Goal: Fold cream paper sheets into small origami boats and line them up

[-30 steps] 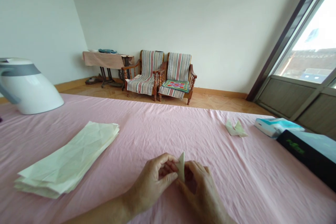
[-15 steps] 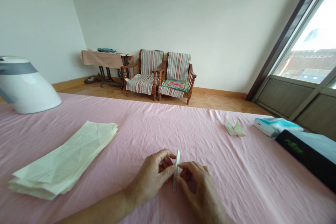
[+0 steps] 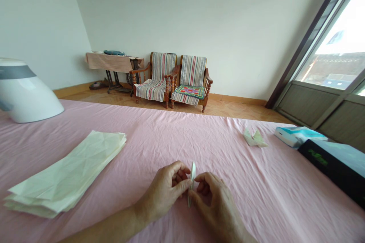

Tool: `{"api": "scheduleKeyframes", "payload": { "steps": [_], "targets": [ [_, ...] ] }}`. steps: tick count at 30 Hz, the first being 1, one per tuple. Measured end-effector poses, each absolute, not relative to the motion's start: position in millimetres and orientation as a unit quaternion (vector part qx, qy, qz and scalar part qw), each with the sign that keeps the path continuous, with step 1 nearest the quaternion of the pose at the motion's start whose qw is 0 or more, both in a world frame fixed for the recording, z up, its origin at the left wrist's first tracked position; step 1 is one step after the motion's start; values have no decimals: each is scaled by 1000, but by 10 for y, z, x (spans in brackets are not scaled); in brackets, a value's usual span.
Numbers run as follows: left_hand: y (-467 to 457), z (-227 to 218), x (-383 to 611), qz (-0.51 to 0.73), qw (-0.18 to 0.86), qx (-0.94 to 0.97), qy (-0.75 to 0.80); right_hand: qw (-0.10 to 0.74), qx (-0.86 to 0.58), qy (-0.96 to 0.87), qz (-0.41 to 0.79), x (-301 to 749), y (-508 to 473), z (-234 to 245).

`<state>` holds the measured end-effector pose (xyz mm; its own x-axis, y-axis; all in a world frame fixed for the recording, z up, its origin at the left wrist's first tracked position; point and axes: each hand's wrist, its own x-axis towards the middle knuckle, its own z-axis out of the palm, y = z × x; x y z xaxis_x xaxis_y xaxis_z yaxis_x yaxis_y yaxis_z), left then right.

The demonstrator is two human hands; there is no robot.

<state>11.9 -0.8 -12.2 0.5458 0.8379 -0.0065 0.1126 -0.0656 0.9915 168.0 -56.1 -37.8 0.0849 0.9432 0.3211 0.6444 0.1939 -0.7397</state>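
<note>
A narrow folded piece of pale paper (image 3: 193, 170) stands on edge between my two hands, close above the pink cloth. My left hand (image 3: 168, 182) pinches it from the left with thumb and fingers. From the other side my right hand (image 3: 215, 195) holds it too, its thumb low on the strip and its curled index finger higher up. Part of the strip is hidden behind the fingers. To the left lies a stack of creased pale green paper sheets (image 3: 68, 172). A small folded paper shape (image 3: 254, 138) sits farther off to the right.
The pink cloth (image 3: 171, 133) is wrinkled. A white and grey plastic vessel (image 3: 31, 98) stands at the far left. On the right are a tissue pack (image 3: 299, 135) and a black-sided box (image 3: 330, 165). Beyond the edge are two wooden armchairs (image 3: 162, 79) and a cloth-covered table (image 3: 111, 62).
My right thumb and index finger have shifted slightly along the paper strip and spread a little farther apart. The left hand keeps its pinch. The view has moved slightly.
</note>
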Motion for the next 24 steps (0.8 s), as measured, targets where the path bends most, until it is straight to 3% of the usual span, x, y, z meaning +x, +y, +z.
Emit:
{"api": "scheduleKeyframes", "payload": {
  "steps": [7,14,24],
  "targets": [
    [-32,-107,120,312,576,660,366,428,-610,-643,178,1680,-567,-399],
    [-83,-60,143,324,507,699,387,468,-609,-618,169,1660,-578,-402],
    [-162,-47,152,319,378,764,415,425,-638,-617,177,1684,-583,-356]
  ]
}}
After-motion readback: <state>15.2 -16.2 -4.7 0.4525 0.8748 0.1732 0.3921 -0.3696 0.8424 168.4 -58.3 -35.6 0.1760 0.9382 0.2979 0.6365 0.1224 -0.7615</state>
